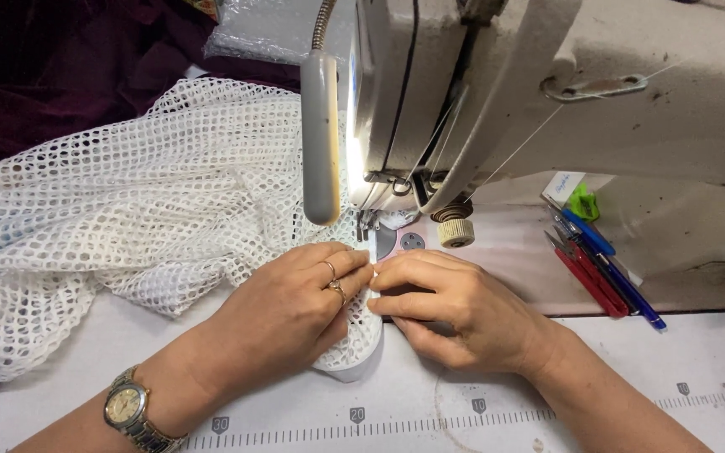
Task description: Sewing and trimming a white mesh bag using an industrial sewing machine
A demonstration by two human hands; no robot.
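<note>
1. Seated at a sewing machine (pixel 547 92), a person presses both hands onto white mesh fabric (pixel 144 201) laid across the table (pixel 430 403).
2. Fingers of the left hand (pixel 287 315) are closed, pinching the mesh edge against a curved white piece (pixel 354 352); two rings show on one finger and a metal wristwatch (pixel 127 411) sits at the wrist.
3. Touching it fingertip to fingertip, the right hand (pixel 455 310) is also closed, nipping the same edge between thumb and forefinger.
4. Just beyond the pinch stands the needle area, lit by a grey lamp (pixel 320 134) on a flexible neck.
5. Away from the grip on the left-hand side, the mesh piles up in loose folds, backed by dark red cloth (pixel 60 75).
6. Off to the right of the grip lie red and blue pens (pixel 606 268) near the machine base.
7. Below the wrists, a printed ruler (pixel 362 424) runs along the table edge.
</note>
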